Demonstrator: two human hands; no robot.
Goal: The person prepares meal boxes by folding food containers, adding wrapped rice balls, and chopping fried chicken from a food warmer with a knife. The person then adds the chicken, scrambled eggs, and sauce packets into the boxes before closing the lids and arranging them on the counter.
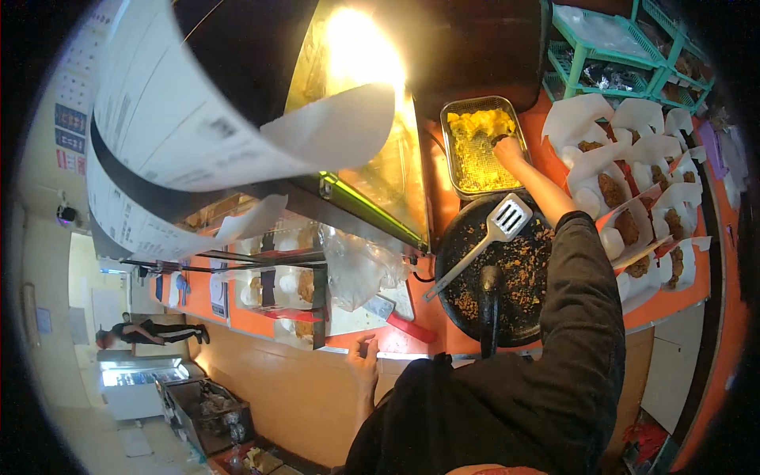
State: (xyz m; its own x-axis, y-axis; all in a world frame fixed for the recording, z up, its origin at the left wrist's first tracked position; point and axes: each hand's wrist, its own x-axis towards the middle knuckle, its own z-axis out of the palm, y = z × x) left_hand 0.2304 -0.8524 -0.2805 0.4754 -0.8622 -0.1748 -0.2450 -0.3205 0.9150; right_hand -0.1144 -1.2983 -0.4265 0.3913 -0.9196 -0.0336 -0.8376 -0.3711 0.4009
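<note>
My right hand (509,152) reaches into a wire-mesh tray (475,189) of yellow scrambled egg (481,123). Its fingers close on a small dark object (499,139), probably a utensil, mostly hidden by the hand. Egg is heaped at the tray's far end, with thin scraps nearer me. Below the tray sits a black frying pan (442,261) with brown crumbs. A slotted turner (484,243) lies across the pan. My left hand (363,357) hovers by the counter's front edge, fingers loosely curled and apparently holding nothing. Near it lies a red-handled cleaver (409,328).
Several open paper boxes (611,190) with fried chicken stand at right, below green plastic racks (605,41). A lit glass display case (374,196) and hanging printed papers (178,136) fill the upper left. A plastic bag (362,267) lies beside the case. A person (154,332) stands far off.
</note>
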